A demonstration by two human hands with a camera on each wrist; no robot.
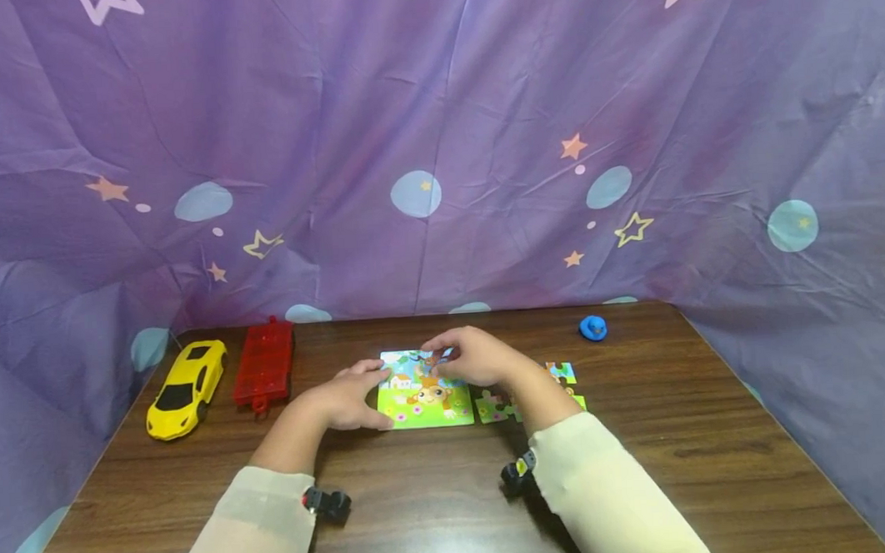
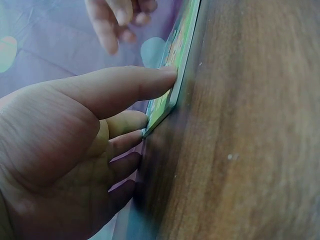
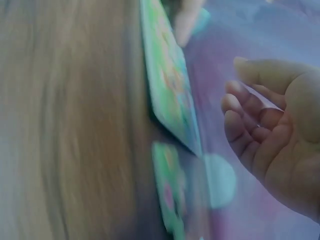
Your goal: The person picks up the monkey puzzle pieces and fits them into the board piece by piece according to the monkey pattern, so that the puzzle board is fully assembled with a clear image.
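Observation:
A square jigsaw puzzle [image 1: 419, 411] with a monkey, house and flowers lies flat on the table. My left hand [image 1: 353, 398] rests at its left side. In the left wrist view, the left thumb [image 2: 150, 82] touches the puzzle's surface near a corner, and fingertips meet its edge. Over the puzzle's upper right hovers my right hand [image 1: 477, 356]. Its fingers are loosely bent, and the right wrist view shows nothing held in the hand [image 3: 280, 120]. Loose puzzle pieces [image 1: 492, 407] lie right of the puzzle, partly hidden by the right forearm.
A yellow toy car [image 1: 186, 390] and a red toy tray-like part [image 1: 264, 365] stand on the left of the wooden table [image 1: 416, 495]. A small blue toy [image 1: 593, 328] sits at the back right. A purple patterned cloth [image 1: 346, 148] hangs behind.

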